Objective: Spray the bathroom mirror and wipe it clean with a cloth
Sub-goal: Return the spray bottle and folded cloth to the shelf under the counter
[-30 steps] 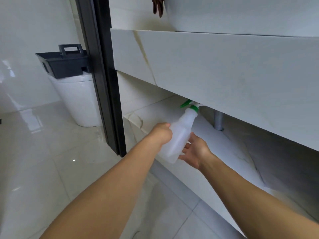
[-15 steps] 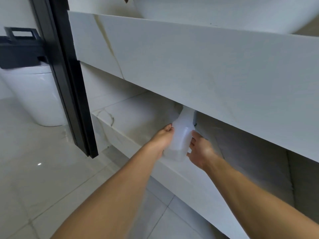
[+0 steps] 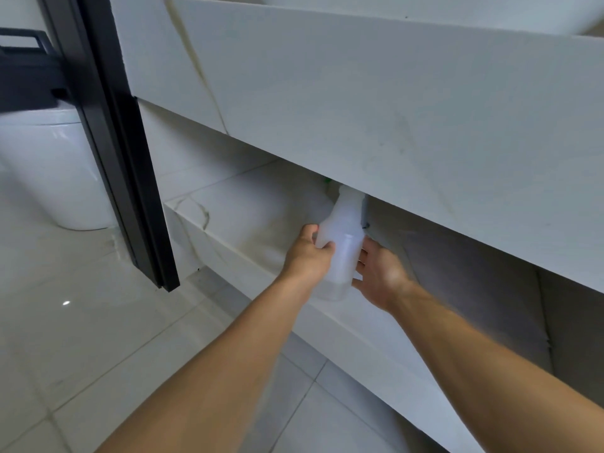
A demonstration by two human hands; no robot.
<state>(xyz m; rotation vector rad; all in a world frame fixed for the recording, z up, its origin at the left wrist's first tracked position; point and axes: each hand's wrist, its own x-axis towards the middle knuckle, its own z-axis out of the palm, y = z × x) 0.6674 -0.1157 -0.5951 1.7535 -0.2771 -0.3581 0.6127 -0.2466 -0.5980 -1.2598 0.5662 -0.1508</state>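
Fetching step: left hand [image 3: 307, 256] grips the spray bottle [image 3: 341, 246] mid-frame (right hand [image 3: 380, 276] open beside); next, lift toward the mirror.

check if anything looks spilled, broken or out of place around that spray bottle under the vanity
Nothing stands out. The spray bottle is upright on the lower shelf, left hand gripping it, right hand beside it. No spill shows. Its green nozzle is mostly hidden behind the vanity front.
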